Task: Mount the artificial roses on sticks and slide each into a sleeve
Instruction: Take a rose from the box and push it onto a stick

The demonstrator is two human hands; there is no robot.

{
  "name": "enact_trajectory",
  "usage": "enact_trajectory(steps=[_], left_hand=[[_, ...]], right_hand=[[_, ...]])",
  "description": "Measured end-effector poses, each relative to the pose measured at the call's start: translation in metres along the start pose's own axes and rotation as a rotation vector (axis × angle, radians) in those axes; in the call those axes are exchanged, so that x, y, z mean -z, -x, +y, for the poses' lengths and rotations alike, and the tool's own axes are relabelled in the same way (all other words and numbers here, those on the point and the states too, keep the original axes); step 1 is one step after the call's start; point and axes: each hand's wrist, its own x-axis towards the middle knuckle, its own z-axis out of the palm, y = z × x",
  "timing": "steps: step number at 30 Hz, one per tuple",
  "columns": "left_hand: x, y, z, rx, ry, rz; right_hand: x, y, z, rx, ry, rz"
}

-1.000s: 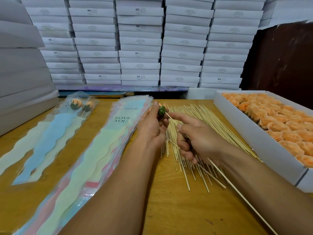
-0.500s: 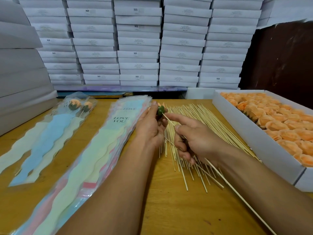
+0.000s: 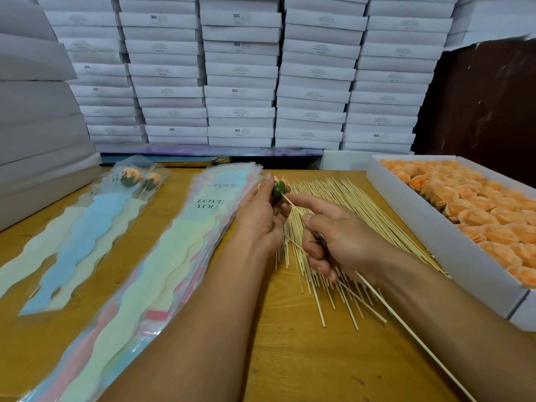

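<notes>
Rose, green-based, in left hand grip; right hand grip pinches thin wooden stick.

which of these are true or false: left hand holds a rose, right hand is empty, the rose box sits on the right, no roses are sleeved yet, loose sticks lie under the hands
1. The left hand holds a rose. True.
2. The right hand is empty. False: it pinches a stick aimed at the rose's green base.
3. The rose box sits on the right. True.
4. No roses are sleeved yet. False: two sleeved roses lie at far left.
5. Loose sticks lie on the table under the hands. True.
</notes>
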Motion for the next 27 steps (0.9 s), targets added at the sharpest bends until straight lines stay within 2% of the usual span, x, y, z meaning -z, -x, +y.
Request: enact_trajectory(steps=[16, 27], left_hand=[[0.0005, -0.0022, -0.0011, -0.004, -0.009, 0.009], [0.0014, -0.0056, -0.0043, -0.135, -0.142, 0.019]], right_hand=[[-0.0005, 0.0013, -0.0008, -0.006, -0.004, 0.010], [-0.0011, 0.0007, -0.0018, -0.059, -0.037, 0.024]])
